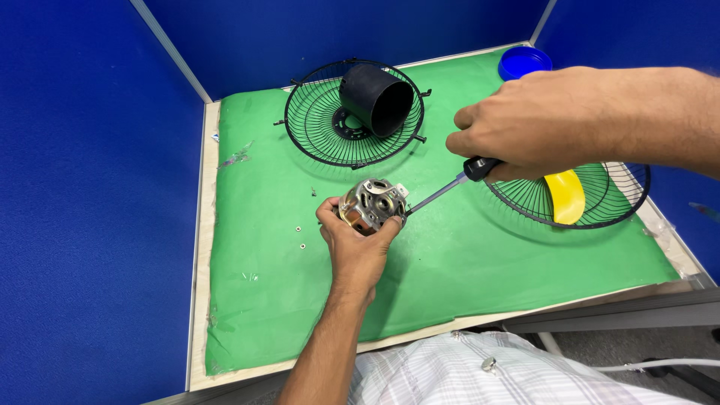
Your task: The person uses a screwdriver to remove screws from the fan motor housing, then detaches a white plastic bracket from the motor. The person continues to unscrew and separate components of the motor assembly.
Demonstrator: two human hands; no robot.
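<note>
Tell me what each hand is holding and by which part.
The left hand cups a metal motor from below, fingers around its sides. The right hand grips a screwdriver by its black handle, tip at the motor.

Motor housing: bare metal, silvery, shiny with dull patches. Screwdriver: polished steel shaft, glossy black handle, probably plastic. Fan guards: thin wire, black coated, slight sheen. Black cylinder cover: matt plastic. Yellow blade: smooth glossy plastic. Blue lid: smooth plastic. Desk: pale raw wood edge under matt green felt-like cloth. Partition walls: blue fabric, finely textured.
</note>
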